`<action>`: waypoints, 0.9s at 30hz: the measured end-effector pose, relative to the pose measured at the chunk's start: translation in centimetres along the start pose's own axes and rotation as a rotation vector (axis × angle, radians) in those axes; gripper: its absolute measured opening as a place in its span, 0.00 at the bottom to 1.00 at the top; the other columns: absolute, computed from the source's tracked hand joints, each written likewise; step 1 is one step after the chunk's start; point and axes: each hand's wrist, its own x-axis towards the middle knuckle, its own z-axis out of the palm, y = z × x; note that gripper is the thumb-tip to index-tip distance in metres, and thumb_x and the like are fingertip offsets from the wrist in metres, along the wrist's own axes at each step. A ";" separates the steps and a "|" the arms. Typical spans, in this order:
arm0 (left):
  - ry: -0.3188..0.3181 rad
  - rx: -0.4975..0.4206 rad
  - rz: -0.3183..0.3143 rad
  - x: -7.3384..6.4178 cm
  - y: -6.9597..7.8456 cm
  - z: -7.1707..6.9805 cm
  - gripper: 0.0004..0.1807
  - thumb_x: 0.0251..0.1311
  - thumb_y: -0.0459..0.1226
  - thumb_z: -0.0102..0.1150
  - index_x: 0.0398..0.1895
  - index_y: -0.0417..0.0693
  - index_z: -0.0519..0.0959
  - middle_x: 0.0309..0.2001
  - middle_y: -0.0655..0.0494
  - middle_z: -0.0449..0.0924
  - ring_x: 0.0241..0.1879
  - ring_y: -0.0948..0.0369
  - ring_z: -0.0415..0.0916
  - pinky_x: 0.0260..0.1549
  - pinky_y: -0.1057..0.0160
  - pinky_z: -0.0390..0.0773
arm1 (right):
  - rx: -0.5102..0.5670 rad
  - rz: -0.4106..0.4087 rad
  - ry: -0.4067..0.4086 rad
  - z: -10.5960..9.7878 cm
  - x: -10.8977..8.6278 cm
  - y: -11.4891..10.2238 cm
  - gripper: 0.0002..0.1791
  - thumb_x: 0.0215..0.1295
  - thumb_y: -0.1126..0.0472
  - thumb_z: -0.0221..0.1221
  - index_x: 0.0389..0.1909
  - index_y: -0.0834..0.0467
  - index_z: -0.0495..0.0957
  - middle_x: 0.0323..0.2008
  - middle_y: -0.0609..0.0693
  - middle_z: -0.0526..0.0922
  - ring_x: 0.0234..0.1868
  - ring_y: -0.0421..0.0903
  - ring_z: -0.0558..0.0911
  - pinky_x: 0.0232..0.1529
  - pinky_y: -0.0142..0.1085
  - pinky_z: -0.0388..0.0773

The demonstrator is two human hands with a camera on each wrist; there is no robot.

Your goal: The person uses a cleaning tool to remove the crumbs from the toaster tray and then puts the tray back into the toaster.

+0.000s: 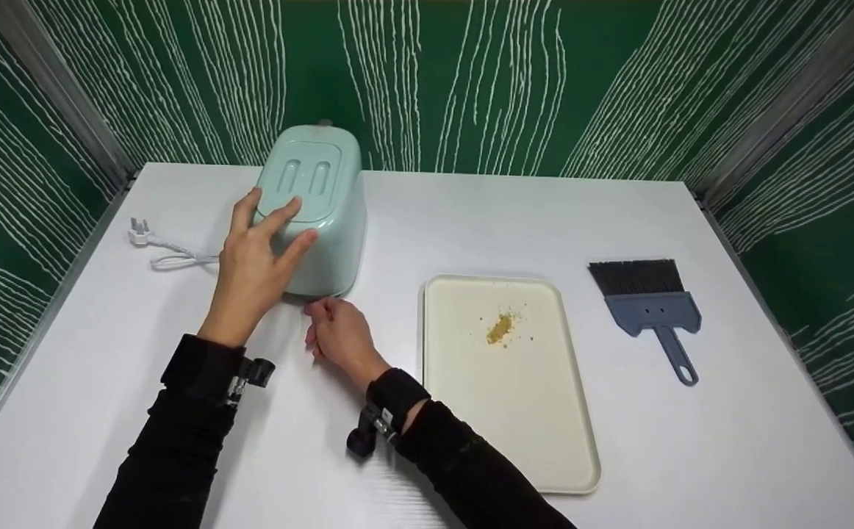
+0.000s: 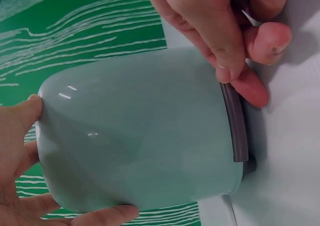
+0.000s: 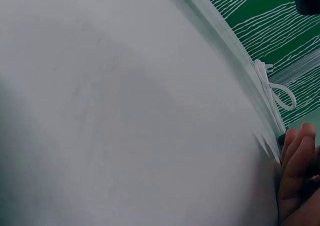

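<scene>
A mint-green toaster (image 1: 309, 253) stands upright at the left back of the table, with two oval recesses in its top. My left hand (image 1: 254, 253) rests on its upper near edge, fingers spread over the top and side. Low at the toaster's near end, my right hand (image 1: 342, 334) has its fingers curled. In the left wrist view, thumb and forefinger of the right hand (image 2: 215, 31) pinch one end of a dark crumb-tray edge (image 2: 235, 121) at the toaster's base. Only part of the right hand (image 3: 297, 176) shows in the right wrist view.
A cream tray (image 1: 508, 411) with yellowish crumbs (image 1: 500, 328) lies right of the toaster. Farther right is a blue-grey hand brush (image 1: 651, 312) with dark bristles. The toaster's white cord and plug (image 1: 140, 232) lie to its left. A green wall (image 1: 456, 81) borders the table's back.
</scene>
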 end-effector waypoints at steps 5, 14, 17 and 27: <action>0.014 0.003 0.009 0.0 -0.2 -0.1 0.32 0.73 0.53 0.67 0.74 0.50 0.78 0.83 0.33 0.55 0.80 0.33 0.60 0.76 0.34 0.69 | 0.002 0.018 -0.045 -0.1 0.2 -0.2 0.14 0.87 0.61 0.50 0.51 0.63 0.82 0.18 0.42 0.78 0.13 0.35 0.75 0.19 0.24 0.72; 0.013 -0.002 0.023 0.0 -0.2 0.2 0.31 0.73 0.53 0.67 0.74 0.51 0.78 0.82 0.33 0.56 0.80 0.33 0.61 0.76 0.32 0.69 | 0.058 0.060 -0.062 -0.6 0.1 -0.2 0.13 0.86 0.62 0.49 0.51 0.63 0.81 0.19 0.44 0.78 0.14 0.36 0.76 0.19 0.26 0.75; 0.011 0.000 0.028 -0.2 -0.2 0.3 0.31 0.73 0.53 0.67 0.74 0.51 0.78 0.82 0.33 0.55 0.80 0.32 0.61 0.75 0.32 0.69 | 0.083 0.076 -0.068 -0.8 0.0 -0.1 0.13 0.86 0.63 0.48 0.51 0.63 0.81 0.21 0.45 0.79 0.14 0.38 0.77 0.20 0.27 0.77; 0.003 0.016 0.028 -0.2 -0.1 0.1 0.32 0.74 0.52 0.66 0.75 0.50 0.76 0.83 0.32 0.54 0.80 0.31 0.59 0.75 0.29 0.68 | 0.150 0.129 -0.135 -2.2 -0.8 -0.1 0.11 0.84 0.65 0.47 0.51 0.59 0.79 0.27 0.50 0.82 0.18 0.42 0.83 0.22 0.33 0.84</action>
